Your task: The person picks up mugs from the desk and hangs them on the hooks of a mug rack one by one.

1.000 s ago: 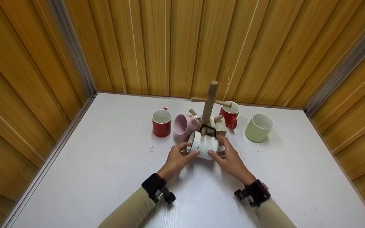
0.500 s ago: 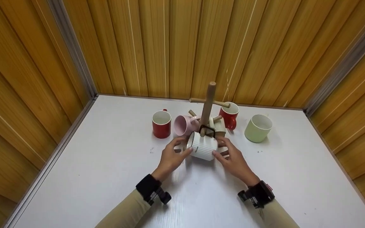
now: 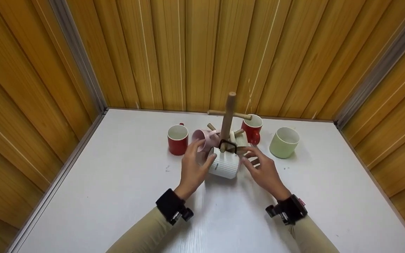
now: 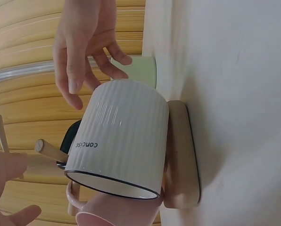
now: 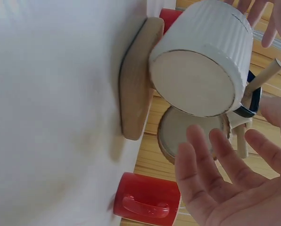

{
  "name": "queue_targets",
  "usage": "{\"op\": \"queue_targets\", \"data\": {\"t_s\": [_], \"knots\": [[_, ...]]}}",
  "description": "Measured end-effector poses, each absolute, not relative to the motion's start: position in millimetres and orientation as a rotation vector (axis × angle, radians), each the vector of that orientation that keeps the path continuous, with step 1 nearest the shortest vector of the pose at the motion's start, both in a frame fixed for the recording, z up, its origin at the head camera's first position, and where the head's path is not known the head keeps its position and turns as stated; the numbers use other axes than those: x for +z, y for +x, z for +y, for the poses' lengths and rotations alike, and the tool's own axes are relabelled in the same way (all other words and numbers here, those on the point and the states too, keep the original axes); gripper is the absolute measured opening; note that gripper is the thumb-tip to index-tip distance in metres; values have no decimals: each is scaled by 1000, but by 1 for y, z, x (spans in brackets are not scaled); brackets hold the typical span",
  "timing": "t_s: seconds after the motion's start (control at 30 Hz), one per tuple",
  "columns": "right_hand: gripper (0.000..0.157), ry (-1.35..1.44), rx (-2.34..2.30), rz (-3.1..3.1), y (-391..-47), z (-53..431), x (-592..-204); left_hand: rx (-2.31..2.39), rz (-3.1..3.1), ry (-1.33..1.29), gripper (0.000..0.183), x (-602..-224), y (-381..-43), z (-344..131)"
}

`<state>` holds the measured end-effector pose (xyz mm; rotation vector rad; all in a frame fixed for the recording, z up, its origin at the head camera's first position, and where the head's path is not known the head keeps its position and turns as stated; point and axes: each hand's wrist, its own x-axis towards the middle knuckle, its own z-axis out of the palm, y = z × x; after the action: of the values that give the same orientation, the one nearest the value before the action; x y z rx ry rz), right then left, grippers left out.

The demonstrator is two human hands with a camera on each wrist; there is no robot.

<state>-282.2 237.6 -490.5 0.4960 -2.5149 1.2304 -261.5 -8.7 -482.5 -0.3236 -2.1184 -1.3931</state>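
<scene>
Wood-panelled walls [image 3: 202, 52] rise behind and beside the white table [image 3: 118, 196] that I lean over, my arms reaching in under tan sleeves [image 3: 141, 232]. The wooden rack [image 3: 226, 123] stands upright ahead of me on its flat base [image 5: 138, 82]. My left hand [image 3: 192, 168] and my right hand [image 3: 265, 174] flank it, fingers spread and parted, clamped on nothing. Between them the white mug [image 3: 224, 165] hangs sideways on the rack's near side, its mouth toward my left and its bottom toward my right. In the head view my left thumb crosses its rim, but the left wrist view shows a gap; my right fingers are just beside its bottom end. A green mug [image 3: 283, 144] stands upright well off to the right, a red mug [image 3: 178, 144] upright to the left, and another red mug [image 3: 247, 134] upright behind the rack. A pink mug [image 4: 124, 209] and a cream mug [image 3: 241, 139] hang on the rack. The white mug's black handle [image 5: 255, 99] loops around a peg [image 4: 50, 149], and small lettering [image 4: 86, 144] on its side reads "concise".
</scene>
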Motion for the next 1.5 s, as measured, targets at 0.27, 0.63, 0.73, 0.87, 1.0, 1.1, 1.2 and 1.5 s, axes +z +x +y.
{"op": "queue_targets", "data": {"t_s": [0.27,0.63,0.73,0.87,1.0,1.1,1.2,1.5], "knots": [[25,523,1144,-2438,-298,235,-469,-1244,-2156,-395,39,-471,-264,5],[28,563,1044,-2407,-329,229,-444,-1303,-2177,-397,33,-469,-270,17],[29,569,1021,-2432,-337,228,-443,-1267,-2197,-363,29,-470,-270,19],[32,577,1003,-2478,-343,226,-441,-1250,-2207,-340,26,-472,-271,23],[30,572,987,-2515,-346,226,-442,-1250,-2204,-337,25,-473,-270,27],[27,588,976,-2522,-347,226,-443,-1235,-2195,-337,25,-474,-270,30],[24,611,970,-2513,-348,227,-445,-1222,-2181,-343,25,-475,-270,33],[18,610,954,-2483,-352,233,-450,-1236,-2165,-363,23,-475,-271,38]]}}
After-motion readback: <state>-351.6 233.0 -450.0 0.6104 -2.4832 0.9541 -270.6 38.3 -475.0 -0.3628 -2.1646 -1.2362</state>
